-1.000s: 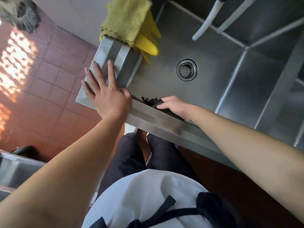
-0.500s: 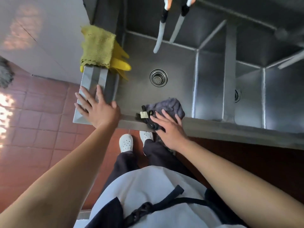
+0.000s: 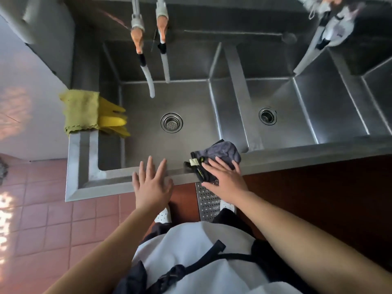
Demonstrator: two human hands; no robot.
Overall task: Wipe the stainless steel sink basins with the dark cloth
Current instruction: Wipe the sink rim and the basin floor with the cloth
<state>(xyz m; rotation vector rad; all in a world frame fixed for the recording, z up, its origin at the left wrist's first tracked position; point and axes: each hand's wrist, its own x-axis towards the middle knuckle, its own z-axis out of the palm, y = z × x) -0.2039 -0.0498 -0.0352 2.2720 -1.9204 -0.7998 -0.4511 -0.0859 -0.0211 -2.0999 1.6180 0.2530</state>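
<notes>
**Cloth balanced on the sink's front rim, not yet gripped**

The crumpled dark grey cloth with a pale tag (image 3: 214, 160) lies draped over the front rim of the stainless steel sink (image 3: 118, 179), partly hanging into the left basin (image 3: 148, 145) close to the divider. The right hand (image 3: 224, 179) rests flat on top of it, fingers spread and not curled around the fabric, so it presses rather than clamps. The left hand (image 3: 151, 183) lies open and empty, palm down on the rim just beside it, touching no cloth.

The main risk, as I judge it, is the cloth slipping: with only a flat palm holding it and a fold overhanging the outer edge, a sideways drag could push it off the rim toward the tiled floor (image 3: 53, 213) or let it bunch up under the hand. A bunched wad would wipe only a narrow stripe of the basin. The two pale hanging faucet hoses (image 3: 148, 79) dangle over the left basin and could snag a reaching arm.

The cloth looks soft, thin and limp, folded on itself, with dark trim at one end. Whether it is wet I cannot tell.
</notes>
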